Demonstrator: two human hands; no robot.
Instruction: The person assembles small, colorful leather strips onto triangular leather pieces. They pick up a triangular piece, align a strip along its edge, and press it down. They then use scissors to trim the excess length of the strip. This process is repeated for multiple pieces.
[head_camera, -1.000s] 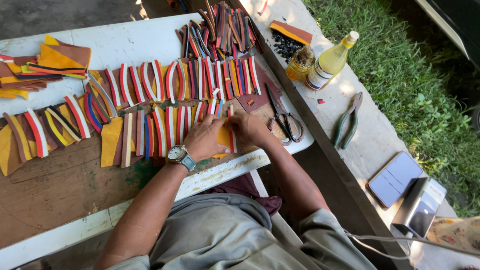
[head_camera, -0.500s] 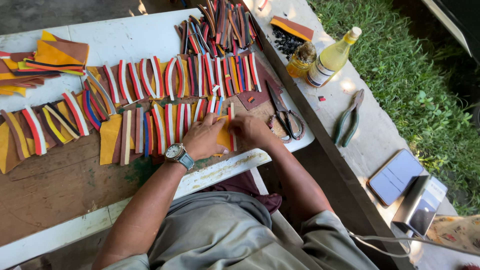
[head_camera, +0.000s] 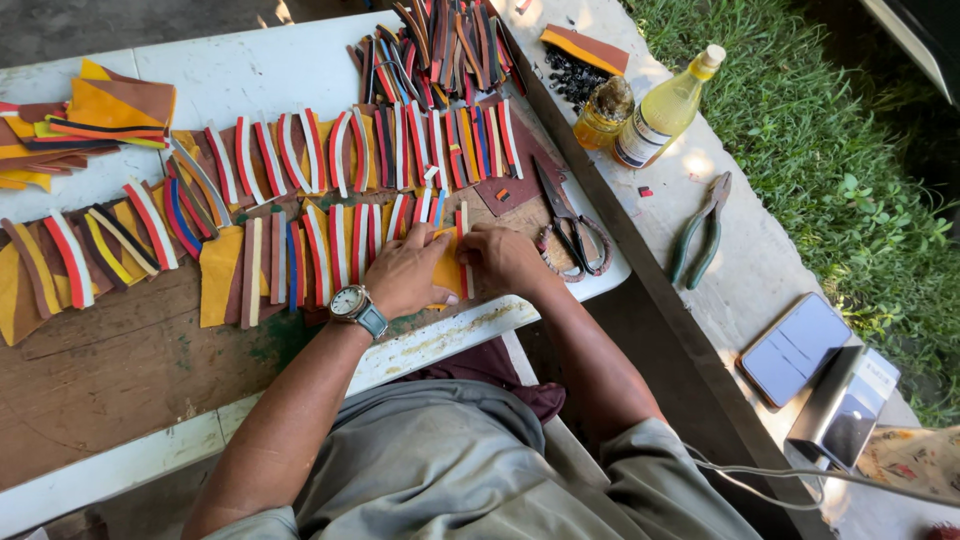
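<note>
Head view: both hands, left hand and right hand, grip a flat yellow leather piece at the white counter's near edge (black-handled scissors just beside, rows of striped colourful strips behind).

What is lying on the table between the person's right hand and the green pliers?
In the head view, black scissors lie between the right hand and the pliers, partly on a dark red-brown sheet at the table edge.
</note>
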